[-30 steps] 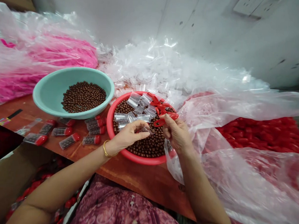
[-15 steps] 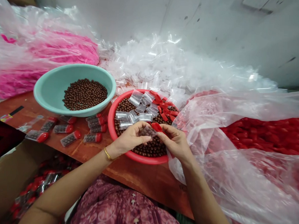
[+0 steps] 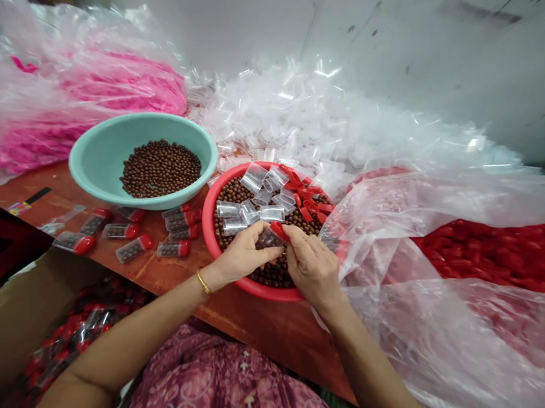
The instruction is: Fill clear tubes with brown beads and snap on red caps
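Observation:
Over the red basin (image 3: 210,234), my left hand (image 3: 244,251) grips a clear plastic tube (image 3: 268,238) with brown balls inside. My right hand (image 3: 313,259) pinches a red cap (image 3: 279,230) at the tube's open end; the cap now sits on the mouth. Whether it is fully seated I cannot tell, since fingers cover part of it. Beneath my hands the basin holds brown balls (image 3: 277,275), several empty clear tubes (image 3: 272,214) and a cluster of loose red caps (image 3: 307,200).
A turquoise bowl (image 3: 90,162) with brown balls stands left. Several filled, capped tubes (image 3: 133,249) lie before it. Empty tubes (image 3: 297,107) are heaped behind. Bags of pink pieces (image 3: 132,81) and red caps (image 3: 495,254) flank the table. A carton (image 3: 21,312) below holds capped tubes.
My right hand has brought the red cap onto the tube's end and turned so its back faces up. The left hand keeps its hold. The whole view has shifted slightly.

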`<control>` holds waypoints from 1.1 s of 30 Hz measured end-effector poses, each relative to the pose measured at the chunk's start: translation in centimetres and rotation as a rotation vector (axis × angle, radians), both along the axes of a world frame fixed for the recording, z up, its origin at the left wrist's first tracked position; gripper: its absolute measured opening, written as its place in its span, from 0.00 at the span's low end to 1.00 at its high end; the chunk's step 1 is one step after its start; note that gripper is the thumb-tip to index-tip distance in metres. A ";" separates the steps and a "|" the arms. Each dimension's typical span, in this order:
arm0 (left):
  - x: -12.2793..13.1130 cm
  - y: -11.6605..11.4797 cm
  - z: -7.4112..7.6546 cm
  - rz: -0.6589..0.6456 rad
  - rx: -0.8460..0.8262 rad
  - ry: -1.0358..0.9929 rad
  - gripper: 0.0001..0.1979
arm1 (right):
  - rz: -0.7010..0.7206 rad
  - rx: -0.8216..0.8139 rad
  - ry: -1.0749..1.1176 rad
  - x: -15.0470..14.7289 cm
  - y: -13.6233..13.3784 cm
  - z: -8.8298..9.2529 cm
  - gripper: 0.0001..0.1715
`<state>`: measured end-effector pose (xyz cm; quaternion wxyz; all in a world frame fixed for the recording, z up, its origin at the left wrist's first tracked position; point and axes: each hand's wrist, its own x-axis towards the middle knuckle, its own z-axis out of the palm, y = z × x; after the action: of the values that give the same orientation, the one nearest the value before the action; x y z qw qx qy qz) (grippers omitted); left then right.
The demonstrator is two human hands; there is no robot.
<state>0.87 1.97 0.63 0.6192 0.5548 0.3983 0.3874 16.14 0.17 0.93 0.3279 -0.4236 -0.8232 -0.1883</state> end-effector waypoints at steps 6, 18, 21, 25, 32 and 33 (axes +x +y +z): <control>0.0 -0.3 -0.5 0.098 0.126 0.146 0.11 | 0.122 -0.091 0.074 0.2 -0.6 -0.2 0.25; 0.2 -1.0 0.7 0.070 0.283 0.518 0.04 | 0.335 -0.356 0.153 1.2 -0.1 2.2 0.15; 0.1 -1.3 1.3 -0.012 0.321 0.623 0.06 | 0.264 -0.498 0.339 0.5 0.9 2.2 0.15; 0.1 -1.7 1.8 -0.091 0.339 0.752 0.08 | 0.163 -0.647 0.723 -1.9 2.2 0.9 0.33; 0.4 -1.7 0.9 -0.200 0.464 0.882 0.12 | 0.253 -0.915 0.503 -2.6 1.8 0.3 0.40; 0.5 -1.8 0.8 -0.207 0.488 0.892 0.12 | 0.247 -0.914 0.484 -2.5 1.5 0.4 0.40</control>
<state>1.38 0.18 1.44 0.2770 0.8307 0.4647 0.1312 13.60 1.69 1.36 0.3102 -0.4547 -0.7657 0.3328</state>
